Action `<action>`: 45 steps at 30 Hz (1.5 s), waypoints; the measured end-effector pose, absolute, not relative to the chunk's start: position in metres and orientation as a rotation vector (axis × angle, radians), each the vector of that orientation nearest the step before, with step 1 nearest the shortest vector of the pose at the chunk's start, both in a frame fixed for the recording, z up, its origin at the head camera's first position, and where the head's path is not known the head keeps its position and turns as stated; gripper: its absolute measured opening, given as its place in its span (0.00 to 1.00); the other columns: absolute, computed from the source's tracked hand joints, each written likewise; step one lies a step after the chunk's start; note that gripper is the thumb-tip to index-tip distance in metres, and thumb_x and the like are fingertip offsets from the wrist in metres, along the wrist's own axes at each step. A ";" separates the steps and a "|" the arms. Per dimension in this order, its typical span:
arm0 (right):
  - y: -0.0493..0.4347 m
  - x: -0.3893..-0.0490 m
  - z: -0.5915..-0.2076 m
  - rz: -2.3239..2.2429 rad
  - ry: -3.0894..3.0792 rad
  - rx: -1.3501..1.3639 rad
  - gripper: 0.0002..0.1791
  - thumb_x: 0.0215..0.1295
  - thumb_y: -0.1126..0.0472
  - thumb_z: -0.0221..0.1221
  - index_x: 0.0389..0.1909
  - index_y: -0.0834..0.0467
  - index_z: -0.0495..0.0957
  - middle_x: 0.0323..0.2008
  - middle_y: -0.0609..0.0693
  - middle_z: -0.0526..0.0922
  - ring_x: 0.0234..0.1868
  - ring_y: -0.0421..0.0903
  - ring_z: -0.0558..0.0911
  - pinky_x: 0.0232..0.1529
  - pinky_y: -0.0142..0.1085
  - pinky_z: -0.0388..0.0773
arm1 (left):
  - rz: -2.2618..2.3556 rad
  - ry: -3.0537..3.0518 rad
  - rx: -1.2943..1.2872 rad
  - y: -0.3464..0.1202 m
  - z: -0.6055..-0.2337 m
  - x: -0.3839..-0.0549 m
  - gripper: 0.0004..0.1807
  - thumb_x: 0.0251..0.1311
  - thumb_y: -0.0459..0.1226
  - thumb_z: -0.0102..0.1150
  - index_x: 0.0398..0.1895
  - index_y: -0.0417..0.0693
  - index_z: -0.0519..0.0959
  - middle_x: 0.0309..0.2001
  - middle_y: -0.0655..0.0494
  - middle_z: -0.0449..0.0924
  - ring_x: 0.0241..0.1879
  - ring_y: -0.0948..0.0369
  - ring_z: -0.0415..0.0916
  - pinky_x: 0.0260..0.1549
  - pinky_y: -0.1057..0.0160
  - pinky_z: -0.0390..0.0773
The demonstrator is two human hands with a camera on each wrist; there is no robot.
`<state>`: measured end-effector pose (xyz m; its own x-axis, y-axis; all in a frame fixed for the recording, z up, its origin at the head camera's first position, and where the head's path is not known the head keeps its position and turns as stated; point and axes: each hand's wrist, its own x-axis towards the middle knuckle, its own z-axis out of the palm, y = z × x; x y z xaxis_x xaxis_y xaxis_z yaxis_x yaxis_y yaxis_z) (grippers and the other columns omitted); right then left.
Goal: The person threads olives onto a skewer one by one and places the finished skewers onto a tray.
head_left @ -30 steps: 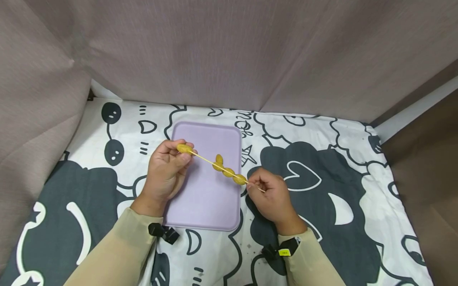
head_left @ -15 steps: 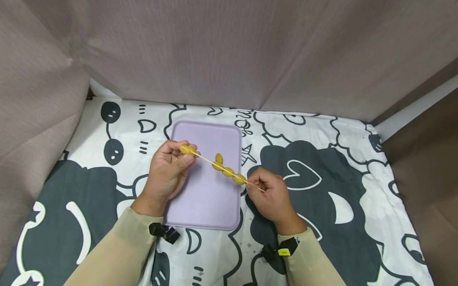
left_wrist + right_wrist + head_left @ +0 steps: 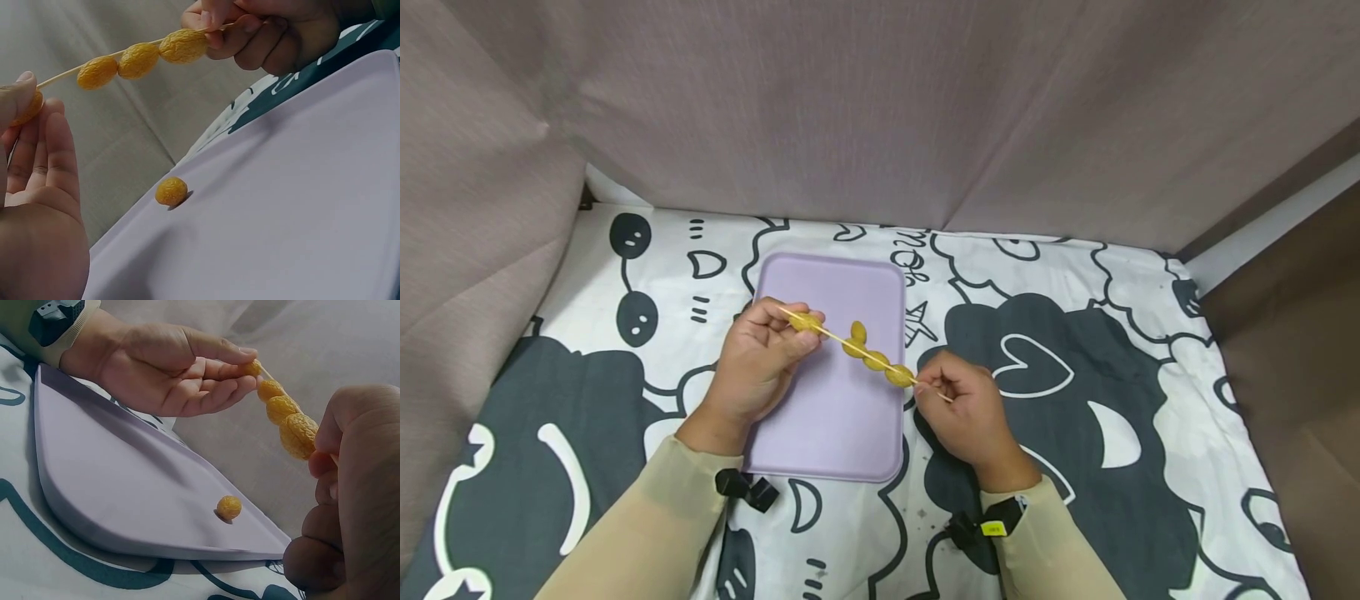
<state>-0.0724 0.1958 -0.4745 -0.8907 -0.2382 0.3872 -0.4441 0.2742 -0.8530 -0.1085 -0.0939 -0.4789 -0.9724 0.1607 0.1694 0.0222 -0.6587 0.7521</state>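
Observation:
In the head view my left hand (image 3: 752,362) pinches a yellow, wrinkled dried fruit (image 3: 805,322) between thumb and fingers. A thin wooden skewer (image 3: 832,335) runs along it, its tip showing past the fruit on the left. My right hand (image 3: 966,408) grips the skewer near its other end, with a short piece sticking out. Three more dried fruits (image 3: 139,60) sit in a row on the skewer, the last close to my right fingers. One loose dried fruit (image 3: 229,507) lies on the lilac tray (image 3: 827,437) below.
Under the tray spreads a white cloth with dark cartoon prints (image 3: 1022,350). Grey-brown fabric (image 3: 880,108) hangs behind the table and at the left. Black devices (image 3: 747,489) are strapped to both wrists.
My left hand has moved right along the skewer with its dried fruit, nearer the other three. The skewer's tip now shows beyond that fruit. My right hand has barely moved.

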 end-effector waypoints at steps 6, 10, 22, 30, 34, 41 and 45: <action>0.195 -0.073 -0.475 1.666 -2.390 0.622 0.13 0.65 0.77 0.62 0.29 0.55 0.81 0.18 0.45 0.72 0.18 0.37 0.66 0.15 0.29 0.59 | 2.694 1.404 0.304 -0.092 -0.477 -0.107 0.26 0.65 0.11 0.58 0.51 0.49 0.86 0.50 0.55 0.94 0.55 0.61 0.92 0.60 0.65 0.92; 0.195 -0.072 -0.475 1.660 -2.422 0.590 0.13 0.65 0.76 0.62 0.29 0.55 0.80 0.19 0.44 0.73 0.19 0.37 0.66 0.16 0.29 0.59 | 2.633 1.497 0.280 -0.092 -0.476 -0.106 0.26 0.66 0.11 0.58 0.51 0.50 0.86 0.50 0.56 0.94 0.54 0.62 0.92 0.60 0.65 0.91; 0.195 -0.072 -0.475 1.668 -2.427 0.565 0.14 0.65 0.77 0.61 0.29 0.54 0.80 0.19 0.43 0.74 0.18 0.38 0.66 0.16 0.29 0.59 | 2.528 1.600 0.246 -0.090 -0.474 -0.106 0.24 0.65 0.14 0.64 0.52 0.51 0.86 0.49 0.58 0.94 0.54 0.62 0.92 0.59 0.66 0.91; 0.194 -0.072 -0.475 1.659 -2.430 0.561 0.13 0.65 0.77 0.61 0.29 0.55 0.80 0.19 0.44 0.73 0.18 0.38 0.66 0.15 0.29 0.59 | 2.460 1.643 0.219 -0.088 -0.473 -0.105 0.22 0.66 0.15 0.64 0.53 0.47 0.85 0.49 0.58 0.94 0.54 0.61 0.92 0.58 0.65 0.92; 0.194 -0.071 -0.475 1.661 -2.428 0.556 0.14 0.65 0.77 0.61 0.29 0.55 0.80 0.19 0.44 0.73 0.18 0.38 0.66 0.15 0.29 0.59 | 2.437 1.669 0.225 -0.087 -0.473 -0.105 0.20 0.67 0.17 0.66 0.54 0.46 0.85 0.50 0.57 0.93 0.54 0.62 0.92 0.58 0.66 0.92; 0.194 -0.072 -0.476 1.666 -2.420 0.547 0.11 0.65 0.76 0.62 0.30 0.56 0.82 0.20 0.45 0.75 0.19 0.37 0.66 0.16 0.29 0.61 | 2.411 1.732 0.202 -0.089 -0.471 -0.106 0.18 0.68 0.19 0.66 0.59 0.35 0.82 0.50 0.57 0.92 0.50 0.62 0.90 0.55 0.67 0.92; 0.194 -0.074 -0.477 1.661 -2.420 0.502 0.11 0.65 0.77 0.62 0.30 0.57 0.82 0.20 0.46 0.76 0.19 0.37 0.66 0.16 0.29 0.61 | 2.358 1.807 0.185 -0.089 -0.470 -0.108 0.23 0.69 0.21 0.69 0.66 0.25 0.78 0.49 0.57 0.91 0.47 0.62 0.89 0.52 0.68 0.93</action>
